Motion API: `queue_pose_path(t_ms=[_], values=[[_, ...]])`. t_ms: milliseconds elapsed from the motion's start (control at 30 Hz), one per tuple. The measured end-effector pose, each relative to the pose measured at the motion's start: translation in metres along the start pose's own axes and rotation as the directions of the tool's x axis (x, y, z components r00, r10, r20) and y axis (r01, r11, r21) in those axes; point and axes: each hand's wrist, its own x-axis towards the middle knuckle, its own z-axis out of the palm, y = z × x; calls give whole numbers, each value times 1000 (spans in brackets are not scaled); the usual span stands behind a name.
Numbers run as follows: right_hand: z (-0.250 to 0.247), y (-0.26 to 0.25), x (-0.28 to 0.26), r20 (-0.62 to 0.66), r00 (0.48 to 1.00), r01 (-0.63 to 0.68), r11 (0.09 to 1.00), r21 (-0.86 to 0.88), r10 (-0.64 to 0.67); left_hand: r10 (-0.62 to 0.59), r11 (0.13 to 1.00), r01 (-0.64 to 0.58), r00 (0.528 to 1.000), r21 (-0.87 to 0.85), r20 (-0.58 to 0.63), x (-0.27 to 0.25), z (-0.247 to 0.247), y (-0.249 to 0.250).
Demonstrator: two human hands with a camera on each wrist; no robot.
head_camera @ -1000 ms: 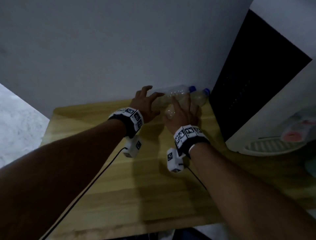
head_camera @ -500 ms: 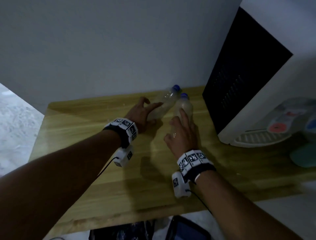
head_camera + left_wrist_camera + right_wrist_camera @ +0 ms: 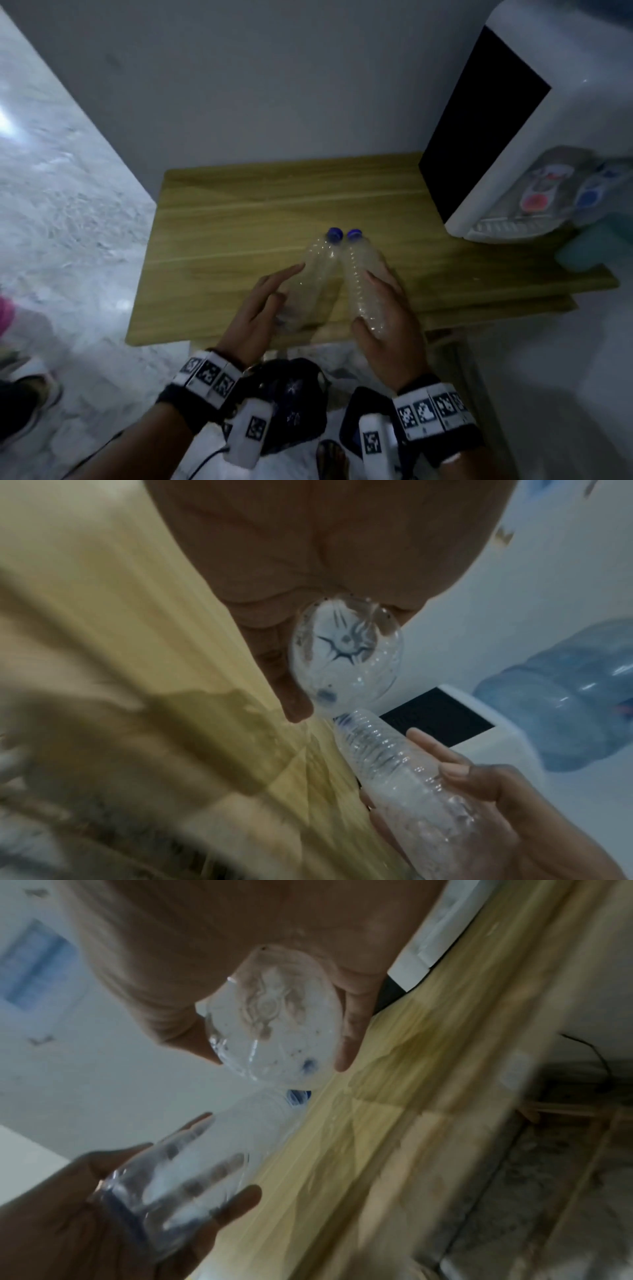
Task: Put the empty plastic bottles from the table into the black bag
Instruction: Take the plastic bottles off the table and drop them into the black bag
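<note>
Two clear empty plastic bottles with blue caps point away from me, side by side, over the front part of the wooden table. My left hand grips the left bottle near its base, which shows in the left wrist view. My right hand grips the right bottle, thumb under it, with the base close to the palm. The black bag lies on the floor below the table's front edge, between my wrists.
A white water dispenser with a black side panel stands on the table's right rear, carrying a blue jug. A teal object sits beside it. A grey wall backs the table. Someone's shoe is on the marble floor at left.
Both hands have drawn the bottles from the back of the table by the wall to its front edge. The view has tilted down and the black bag has come into sight.
</note>
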Motion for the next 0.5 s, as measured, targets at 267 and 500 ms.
queue_pose_path(t_ms=[267, 500], values=[[30, -35, -157, 77, 996, -60, 989, 137, 50, -207, 972, 201, 977, -118, -45, -186, -43, -42], [64, -7, -238, 215, 927, -340, 929, 145, 306, -436, 884, 412, 897, -221, -76, -276, -54, -98]])
